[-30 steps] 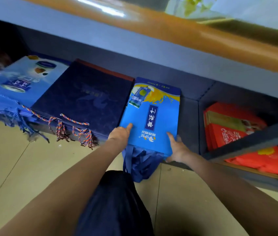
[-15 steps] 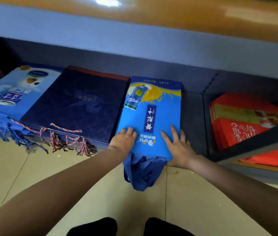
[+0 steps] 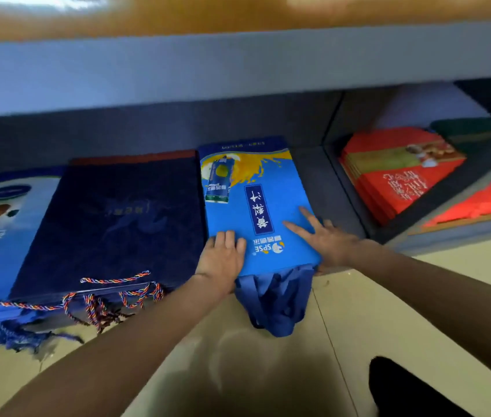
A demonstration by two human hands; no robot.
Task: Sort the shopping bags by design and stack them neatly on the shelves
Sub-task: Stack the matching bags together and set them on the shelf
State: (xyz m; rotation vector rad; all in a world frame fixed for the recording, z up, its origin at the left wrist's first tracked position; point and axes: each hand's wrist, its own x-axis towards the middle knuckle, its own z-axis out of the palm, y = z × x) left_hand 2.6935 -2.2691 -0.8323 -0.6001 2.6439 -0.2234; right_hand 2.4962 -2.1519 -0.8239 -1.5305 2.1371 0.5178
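While both flat, open hands, left hand (image 3: 223, 260) and right hand (image 3: 325, 239), press the bright-blue printed fabric bag (image 3: 256, 212), its dangling blue handles (image 3: 274, 299) could drag it off the grey shelf (image 3: 328, 182).

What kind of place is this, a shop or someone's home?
Probably a shop or its stockroom. Flat stacks of printed bags fill a low grey shelf: bright blue drink-brand bags, navy rope-handled bags and red gift bags in the next bay.
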